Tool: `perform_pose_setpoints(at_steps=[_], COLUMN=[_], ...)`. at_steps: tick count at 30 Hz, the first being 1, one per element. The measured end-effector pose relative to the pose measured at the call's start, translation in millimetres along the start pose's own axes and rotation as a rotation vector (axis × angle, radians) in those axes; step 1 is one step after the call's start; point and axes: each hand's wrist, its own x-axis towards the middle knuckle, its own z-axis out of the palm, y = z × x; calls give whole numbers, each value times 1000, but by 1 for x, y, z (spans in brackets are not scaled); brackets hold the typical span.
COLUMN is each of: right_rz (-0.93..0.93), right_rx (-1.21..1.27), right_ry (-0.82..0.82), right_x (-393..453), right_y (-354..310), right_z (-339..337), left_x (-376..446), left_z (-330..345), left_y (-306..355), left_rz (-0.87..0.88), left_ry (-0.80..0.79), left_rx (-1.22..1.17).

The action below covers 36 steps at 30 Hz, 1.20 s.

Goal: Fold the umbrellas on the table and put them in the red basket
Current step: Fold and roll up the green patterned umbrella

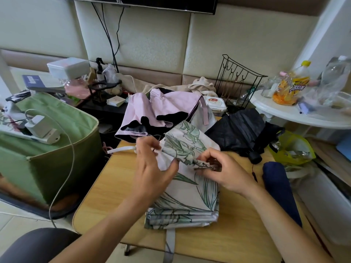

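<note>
A white umbrella with green leaf print (pixel 190 190) lies half collapsed in the middle of the wooden table (pixel 237 230). My left hand (pixel 153 168) pinches a fold of its canopy near the top. My right hand (pixel 220 169) pinches another fold and a dark rib tip beside it. Behind lies a pink umbrella with black lining (pixel 161 111). A black umbrella (pixel 241 131) sits at the back right, its handle toward me. A navy folded umbrella (pixel 279 188) lies along the right edge. No red basket is in view.
A green fabric bin (pixel 57 149) with a charger and cable stands left of the table. A black wire rack (pixel 239 82) and cloths are behind. A white round side table (pixel 284 111) with bottles is at right; a yellow bag (pixel 292 149) lies below it.
</note>
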Motion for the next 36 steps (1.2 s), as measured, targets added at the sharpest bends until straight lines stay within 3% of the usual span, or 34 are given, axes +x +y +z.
perform_pose_setpoints(at_steps=[4, 7, 12, 15, 23, 27, 32, 36], right_rz=[-75, -100, -58, -63, -182, -280, -254, -232], right_rx=[-65, -110, -74, -10, -2, -145, -104, -36], right_ry=[70, 168, 338, 409, 279, 387, 602, 507], right_x=[-5, -7, -11, -11, -14, -9, -7, -10], right_y=[-3, -4, -6, -12, -20, -27, -27, -30], right_z=[3, 6, 4, 2, 1, 4, 4, 6], left_x=[13, 17, 18, 20, 20, 19, 18, 18], left_z=[-17, -20, -17, -17, -17, -17, -18, -16], left_y=[2, 3, -2, -6, 1, 2, 4, 1], left_rz=[205, 290, -10, -83, 49, 91, 91, 89], left_ry=[-233, -237, -131, -89, -167, -178, -175, -156], left_rx=[38, 83, -67, -37, 26, 49, 37, 36])
